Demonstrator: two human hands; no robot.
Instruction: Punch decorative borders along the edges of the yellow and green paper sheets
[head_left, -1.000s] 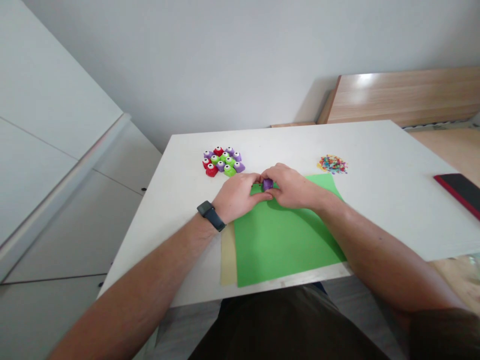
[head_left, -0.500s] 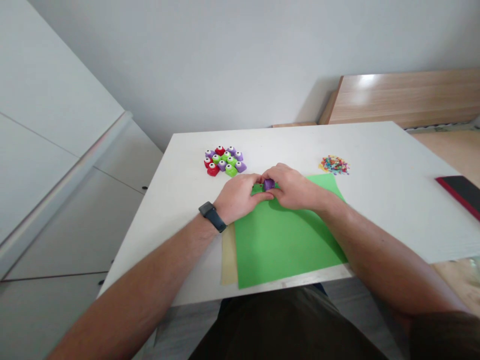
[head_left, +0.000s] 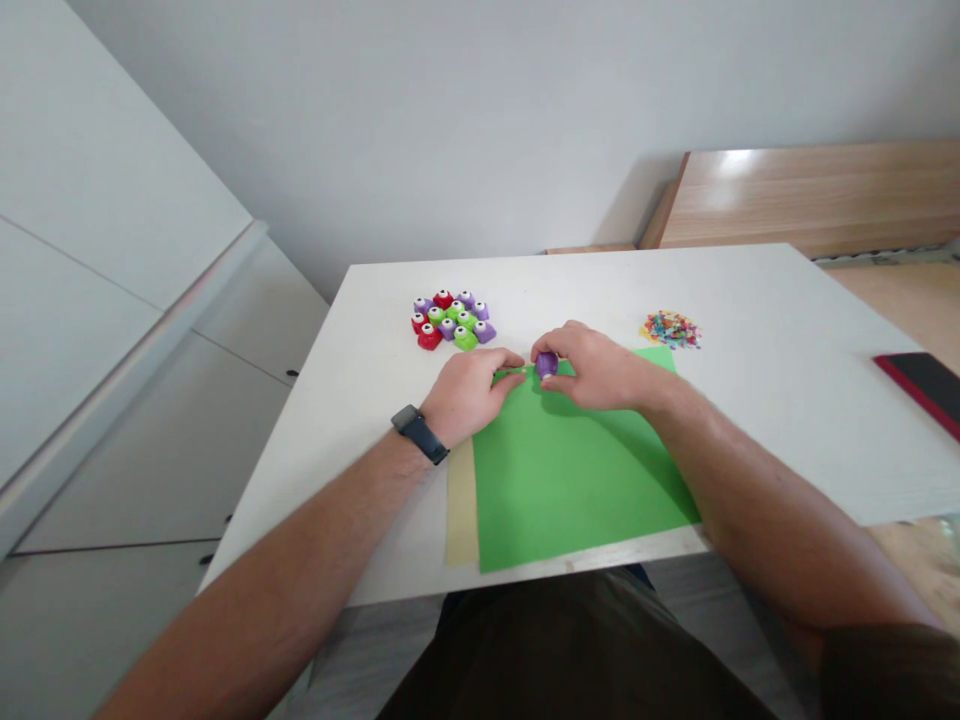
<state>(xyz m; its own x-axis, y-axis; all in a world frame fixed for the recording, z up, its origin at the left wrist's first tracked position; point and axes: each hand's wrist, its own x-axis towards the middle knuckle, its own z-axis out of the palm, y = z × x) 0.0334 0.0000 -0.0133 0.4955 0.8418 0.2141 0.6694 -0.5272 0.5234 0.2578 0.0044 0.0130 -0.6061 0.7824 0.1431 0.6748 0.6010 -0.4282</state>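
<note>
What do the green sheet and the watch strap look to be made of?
The green sheet: probably paper or thin card, matte, judging by its flat, even colour and crisp edges. The watch strap: dark, smooth, perhaps rubber or silicone, though leather can't be ruled out.

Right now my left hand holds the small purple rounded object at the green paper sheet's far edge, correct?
No: the head view shows your right hand, not your left hand, holding the purple rounded object at the far edge of the green paper sheet.

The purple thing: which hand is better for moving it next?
Probably the right hand: its fingers are around the purple thing, while the left hand is beside it, not touching it.
</note>
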